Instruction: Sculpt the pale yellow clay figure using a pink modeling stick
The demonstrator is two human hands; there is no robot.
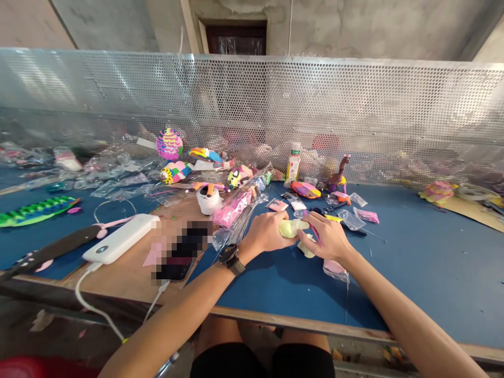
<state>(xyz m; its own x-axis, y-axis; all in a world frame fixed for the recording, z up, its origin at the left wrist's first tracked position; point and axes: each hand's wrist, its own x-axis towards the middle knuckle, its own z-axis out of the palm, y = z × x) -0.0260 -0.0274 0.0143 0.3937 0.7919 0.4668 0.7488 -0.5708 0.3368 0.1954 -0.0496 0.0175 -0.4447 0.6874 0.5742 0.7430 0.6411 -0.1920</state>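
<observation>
My left hand [270, 231], a dark watch on its wrist, is closed round a lump of pale yellow modelling clay [289, 228]. The fingertips of my right hand [328, 236] pinch the drawn-out right end of that clay. A thin pink-purple stick [317, 237] also shows between the thumb and fingers of this hand. Just below on the blue tabletop lies another pale clay piece [306, 247], partly hidden by the right thumb. Close to the right wrist is a small bag of pink clay [335, 270].
Painted clay figures, such as a white one [209, 200], stand along the back with a bottle [293, 163]. Clear packets and a pink clay bag [232, 209] lie around my hands. A power bank [122, 239] and phone [177, 257] with cables lie left. Perforated metal sheet [334, 100] closes the back.
</observation>
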